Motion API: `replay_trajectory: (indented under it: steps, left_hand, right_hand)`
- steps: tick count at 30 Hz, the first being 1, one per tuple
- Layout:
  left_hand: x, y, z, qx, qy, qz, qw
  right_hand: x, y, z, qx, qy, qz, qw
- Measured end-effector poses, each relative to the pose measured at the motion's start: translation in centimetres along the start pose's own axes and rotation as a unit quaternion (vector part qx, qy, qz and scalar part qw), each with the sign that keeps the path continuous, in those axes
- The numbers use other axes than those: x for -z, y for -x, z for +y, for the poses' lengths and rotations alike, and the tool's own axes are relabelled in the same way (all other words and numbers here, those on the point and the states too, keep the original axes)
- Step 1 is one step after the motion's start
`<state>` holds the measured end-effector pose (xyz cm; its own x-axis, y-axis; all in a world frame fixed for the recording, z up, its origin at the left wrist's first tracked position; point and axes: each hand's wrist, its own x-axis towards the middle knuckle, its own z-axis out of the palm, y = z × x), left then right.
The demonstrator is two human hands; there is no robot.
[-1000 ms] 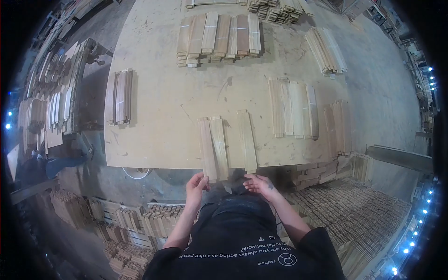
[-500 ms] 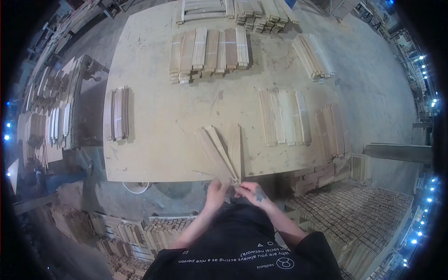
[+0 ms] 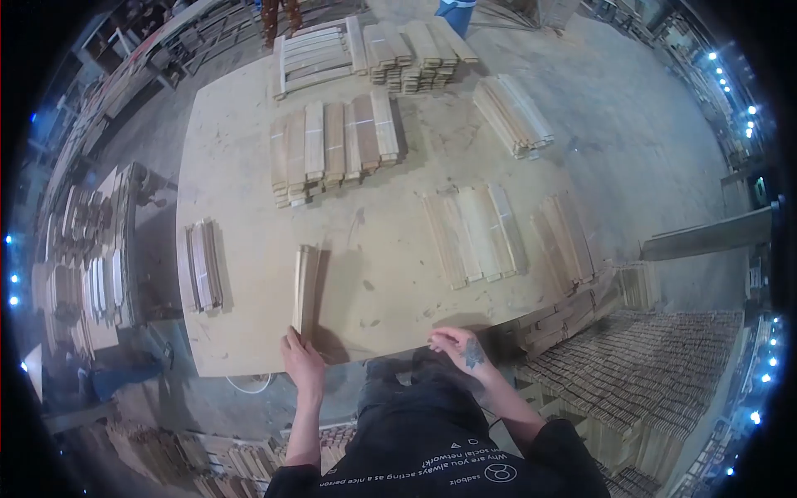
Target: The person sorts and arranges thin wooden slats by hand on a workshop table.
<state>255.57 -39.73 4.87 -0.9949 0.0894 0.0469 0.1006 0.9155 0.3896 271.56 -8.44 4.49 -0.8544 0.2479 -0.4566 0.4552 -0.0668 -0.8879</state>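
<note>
Near the front edge of the large table, my left hand grips the near end of a few narrow wooden slats, which are gathered into one bundle pointing away from me. My right hand, with a dark mark on its back, is at the table edge to the right; its fingers are curled together, and whether anything small is between them is hidden. Beyond it lies a group of pale slats. A small bundle of slats rests at the table's left side.
Further slat stacks lie at the back, the far right and the right. A large pile of stacked wood stands lower right. A side table with slats is at left. A person's legs show at the top.
The fanned slats are now together in one bundle, moved left with my left hand. My right hand has come off them and is apart. The view has shifted.
</note>
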Motion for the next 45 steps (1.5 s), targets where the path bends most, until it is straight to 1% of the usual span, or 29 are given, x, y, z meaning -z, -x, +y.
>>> replay_trajectory:
  steps: [1,2,3,4,5,7,8,9,10,11,12,14,16,18,21,23,24,25,27,29,30,31,32,34,36,37,39,43,45]
  left_hand:
    - [-0.5,-0.5,0.2,-0.038,-0.071,0.017,0.997]
    - [-0.7,-1.0,0.7,-0.046,-0.061,0.018,0.997]
    - [-0.9,-1.7,1.3,-0.052,-0.050,0.020,0.997]
    - [-1.1,-2.4,1.6,-0.058,-0.041,0.023,0.997]
    - [-1.2,-3.0,1.5,-0.043,0.004,0.007,0.999]
    - [-2.0,-4.5,0.6,-0.011,0.094,-0.021,0.995]
    - [-3.6,-6.1,-1.0,-0.022,0.145,0.018,0.989]
    - [-5.9,-8.1,-3.8,-0.034,0.194,0.055,0.979]
    - [-5.0,-10.3,-4.4,0.011,0.276,0.035,0.960]
    - [-4.1,-12.5,-4.8,0.059,0.356,0.023,0.932]
    - [-1.6,-16.0,-2.7,0.164,0.462,-0.052,0.870]
    - [-0.8,-23.5,-1.7,0.156,0.451,-0.033,0.878]
    - [-3.6,-31.6,-2.8,0.100,0.467,0.004,0.878]
    - [-5.1,-38.2,-2.5,0.121,0.482,-0.089,0.863]
    - [-5.4,-41.7,2.1,0.054,0.299,-0.200,0.931]
    - [-5.5,-42.4,2.8,0.014,0.245,-0.196,0.949]
    - [-5.6,-42.3,2.5,-0.004,0.216,-0.194,0.957]
    - [-6.1,-41.4,2.0,-0.023,0.206,-0.111,0.972]
    - [-7.8,-38.5,-0.5,-0.061,0.183,0.059,0.979]
    - [-7.7,-31.1,0.1,-0.013,0.184,0.045,0.982]
    - [-7.0,-26.1,1.6,-0.045,0.248,-0.043,0.967]
    - [-8.8,-22.2,2.2,0.037,0.271,-0.119,0.954]
    - [-7.1,-18.3,5.8,0.060,0.331,-0.197,0.921]
    - [-6.4,-13.1,9.3,0.088,0.363,-0.235,0.898]
    - [-7.1,-10.8,9.9,0.005,0.264,-0.170,0.949]
    - [-7.2,-10.2,9.4,-0.037,0.210,-0.137,0.967]
    - [-6.7,-9.4,7.5,0.006,0.204,-0.103,0.973]
    - [-4.4,-6.4,3.4,0.111,0.239,-0.080,0.961]
    - [-2.0,-5.1,1.0,0.174,0.223,-0.177,0.943]
  right_hand:
    - [2.0,-1.1,0.7,0.028,0.050,0.061,0.997]
    - [3.5,-1.9,1.8,0.062,0.103,0.104,0.987]
    - [4.6,-2.6,1.5,0.101,0.087,0.168,0.977]
    - [6.4,-3.1,1.1,0.106,0.163,0.225,0.955]
    - [8.0,-3.7,-0.1,0.121,0.186,0.271,0.937]
    - [11.1,-5.4,-1.2,0.151,0.320,0.362,0.862]
    - [12.4,-6.3,-1.8,0.148,0.350,0.378,0.844]
    - [13.3,-7.2,-2.4,0.142,0.377,0.393,0.827]
    - [13.8,-8.3,-2.8,0.137,0.403,0.408,0.808]
    - [14.4,-9.4,-2.9,0.111,0.404,0.409,0.811]
    - [15.0,-10.3,-2.6,0.083,0.407,0.411,0.811]
    - [15.5,-12.0,-2.8,0.015,0.420,0.402,0.813]
    - [15.7,-13.4,-3.3,-0.065,0.435,0.383,0.812]
    - [15.6,-13.9,-3.8,-0.064,0.438,0.388,0.808]
    - [17.3,-14.9,-3.0,-0.057,0.414,0.384,0.824]
    - [18.3,-15.6,-2.6,-0.034,0.384,0.360,0.850]
    - [18.5,-15.9,-2.8,-0.015,0.366,0.342,0.865]
    - [18.5,-15.7,-2.6,0.001,0.349,0.322,0.880]
    - [16.6,-15.4,-3.7,0.012,0.388,0.326,0.862]
    - [14.5,-15.5,-4.5,0.025,0.390,0.328,0.860]
    - [13.6,-15.4,-4.4,0.031,0.375,0.327,0.867]
    - [12.4,-15.4,-4.2,0.038,0.361,0.322,0.874]
    - [10.8,-15.5,-3.9,0.056,0.343,0.304,0.887]
    - [6.7,-15.4,-3.3,0.090,0.308,0.267,0.909]
    - [1.2,-14.0,-5.6,0.038,0.275,0.211,0.937]
    - [-1.7,-13.5,-6.0,0.041,0.277,0.215,0.936]
    - [-6.1,-12.6,-6.2,0.048,0.279,0.223,0.933]
    - [-8.7,-11.0,-5.3,0.028,0.246,0.148,0.957]
    - [-9.1,-10.0,-3.9,0.035,0.211,0.093,0.972]
